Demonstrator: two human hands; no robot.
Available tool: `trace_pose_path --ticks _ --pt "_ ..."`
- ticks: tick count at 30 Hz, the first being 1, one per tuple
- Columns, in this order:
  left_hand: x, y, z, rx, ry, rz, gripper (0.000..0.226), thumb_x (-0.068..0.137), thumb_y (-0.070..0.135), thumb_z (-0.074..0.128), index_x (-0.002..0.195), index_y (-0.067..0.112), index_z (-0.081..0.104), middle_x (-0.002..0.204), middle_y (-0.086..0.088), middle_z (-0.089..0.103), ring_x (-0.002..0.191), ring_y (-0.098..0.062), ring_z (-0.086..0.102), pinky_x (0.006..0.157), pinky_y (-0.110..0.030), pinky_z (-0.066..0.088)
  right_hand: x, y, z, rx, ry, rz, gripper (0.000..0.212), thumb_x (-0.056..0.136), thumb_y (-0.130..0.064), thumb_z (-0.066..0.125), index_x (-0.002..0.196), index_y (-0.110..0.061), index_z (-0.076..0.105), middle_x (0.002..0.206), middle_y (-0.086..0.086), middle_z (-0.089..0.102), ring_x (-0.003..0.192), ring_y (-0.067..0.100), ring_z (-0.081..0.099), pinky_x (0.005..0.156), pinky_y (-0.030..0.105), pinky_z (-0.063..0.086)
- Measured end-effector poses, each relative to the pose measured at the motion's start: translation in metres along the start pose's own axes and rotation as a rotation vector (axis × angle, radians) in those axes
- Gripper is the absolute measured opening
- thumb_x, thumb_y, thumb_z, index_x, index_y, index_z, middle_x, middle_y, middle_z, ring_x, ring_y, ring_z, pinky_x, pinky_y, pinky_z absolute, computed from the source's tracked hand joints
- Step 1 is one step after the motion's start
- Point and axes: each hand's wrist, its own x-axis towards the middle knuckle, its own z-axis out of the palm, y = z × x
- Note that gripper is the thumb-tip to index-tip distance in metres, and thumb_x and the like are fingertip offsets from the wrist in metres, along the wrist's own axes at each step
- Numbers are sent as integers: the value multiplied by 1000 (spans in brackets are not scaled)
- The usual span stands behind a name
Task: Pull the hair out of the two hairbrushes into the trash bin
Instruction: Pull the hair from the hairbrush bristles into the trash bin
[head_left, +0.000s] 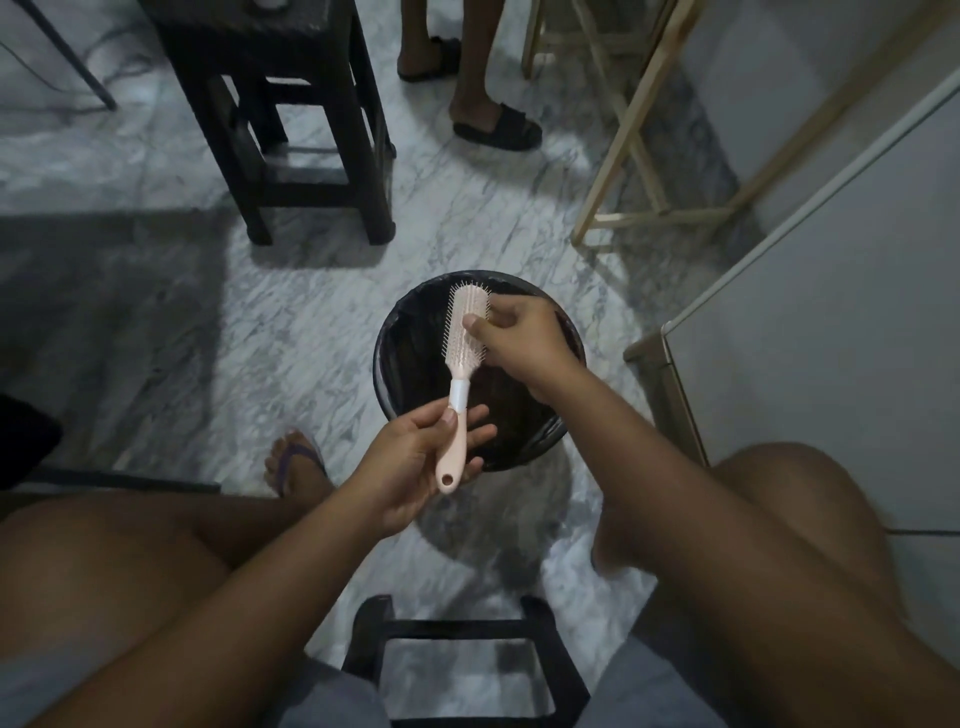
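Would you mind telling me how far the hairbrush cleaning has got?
Done: cannot tell; no loose hair shows plainly in the dark trash bin. In hand: the left hand holds the pink hairbrush by its handle over the bin while the right hand picks at its bristles. Left: a second brush, not in view.

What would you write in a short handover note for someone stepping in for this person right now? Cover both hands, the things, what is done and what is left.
Left hand: holds the pink hairbrush by its handle, over the trash bin.
Right hand: pinches at the bristles of the brush head, thumb on the bristle side.
Second hairbrush: not in view.
Done: cannot tell; no loose hair shows clearly.
Left: finish pulling hair from this hairbrush into the trash bin, then probably do the second hairbrush.
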Motion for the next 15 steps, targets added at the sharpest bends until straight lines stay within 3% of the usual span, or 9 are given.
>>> trace_pose_path --ticks 8,15 --pt "-2 0 -9 190 181 -96 17 99 6 56 112 13 65 112 -9 75 93 -24 76 72 -42 63 2 35 14 -13 1 47 29 82 -30 71 109 -18 74 99 -2 79 94 16 75 86 51 61" --pt "22 36 9 341 188 -171 30 96 10 61 126 15 66 109 4 78 97 -21 73 76 -37 55 23 8 -9 -37 43 77 38 79 -32 72 111 -13 74 102 1 79 95 16 74 87 50 61"
